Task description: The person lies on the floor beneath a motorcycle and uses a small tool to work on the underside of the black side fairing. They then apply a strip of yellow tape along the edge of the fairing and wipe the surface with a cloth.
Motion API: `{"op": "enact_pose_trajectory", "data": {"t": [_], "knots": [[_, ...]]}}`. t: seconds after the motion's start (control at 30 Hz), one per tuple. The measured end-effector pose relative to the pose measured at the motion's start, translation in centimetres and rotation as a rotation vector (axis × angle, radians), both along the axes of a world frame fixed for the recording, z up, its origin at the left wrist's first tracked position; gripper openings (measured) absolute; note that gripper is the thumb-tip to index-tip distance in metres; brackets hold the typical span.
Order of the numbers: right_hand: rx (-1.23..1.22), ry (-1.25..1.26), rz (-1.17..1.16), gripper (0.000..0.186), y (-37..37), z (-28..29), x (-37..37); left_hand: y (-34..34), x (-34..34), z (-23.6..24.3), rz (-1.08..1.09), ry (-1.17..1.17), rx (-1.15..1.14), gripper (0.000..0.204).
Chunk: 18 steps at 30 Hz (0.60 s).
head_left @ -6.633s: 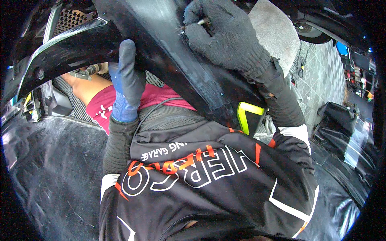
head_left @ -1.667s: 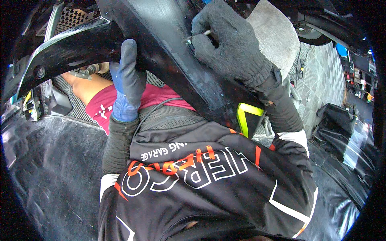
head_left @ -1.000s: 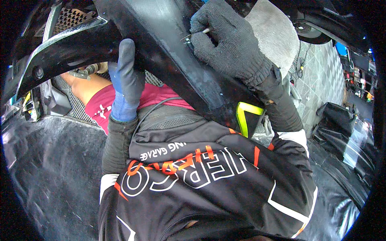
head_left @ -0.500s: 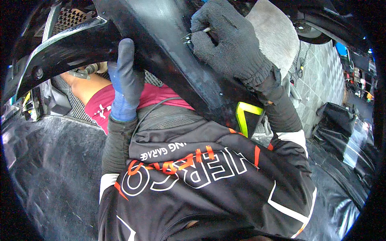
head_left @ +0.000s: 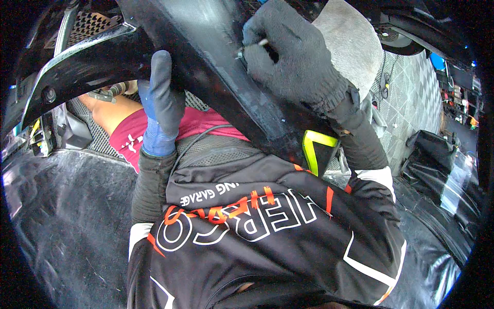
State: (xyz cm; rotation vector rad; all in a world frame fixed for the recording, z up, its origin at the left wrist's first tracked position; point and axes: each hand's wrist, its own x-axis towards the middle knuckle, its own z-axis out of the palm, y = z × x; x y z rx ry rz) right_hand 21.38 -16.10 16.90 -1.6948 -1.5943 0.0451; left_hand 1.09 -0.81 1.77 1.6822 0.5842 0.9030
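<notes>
Head view, from the left: a perforated grille (head_left: 96, 28) is sitting above the arched left part of a glossy black body panel (head_left: 154, 31). The blue-and-grey-gloved left hand (head_left: 162, 105) is holding its thumb upright against the panel's lower edge; its fingers are mostly not showing, so whether it is clamping I cannot tell. Maroon shorts (head_left: 203, 121) are showing beneath the panel. The panel's dull grey band (head_left: 252, 103) is running between the two hands, its long axis slanting from upper left to lower right. At the band's right edge, the dark-gloved right hand (head_left: 293, 56) is pinching a slim metal tool (head_left: 263, 43) between thumb and fingers. The tool's visible length is running roughly crosswise to the band, its far end pointing left and slightly down at the panel; contact is not showing clearly. The right hand is lying nearer the band, the left hand farther off, down and to the left. Farther right, a rounded light grey surface (head_left: 352, 46), tiled floor (head_left: 411, 103) and black plastic sheet (head_left: 429, 159) are showing.
</notes>
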Motion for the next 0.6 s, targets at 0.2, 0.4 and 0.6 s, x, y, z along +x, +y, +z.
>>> {"op": "enact_pose_trajectory", "data": {"t": [0.2, 0.4, 0.6], "knots": [[-0.048, 0.014, 0.003, 0.015, -0.6, 0.2, 0.2, 0.2, -0.3, -0.2, -0.031, -0.079, -0.132, 0.04], [0.041, -0.049, -0.02, 0.015, -0.2, -0.4, 0.2, 0.6, -0.5, -1.4, -0.001, -0.144, -0.276, 0.039], [-0.009, 0.013, -0.048, 0.016, 0.1, 0.2, -0.4, 0.4, -0.2, -1.1, -0.014, -0.229, -0.458, 0.04]]}}
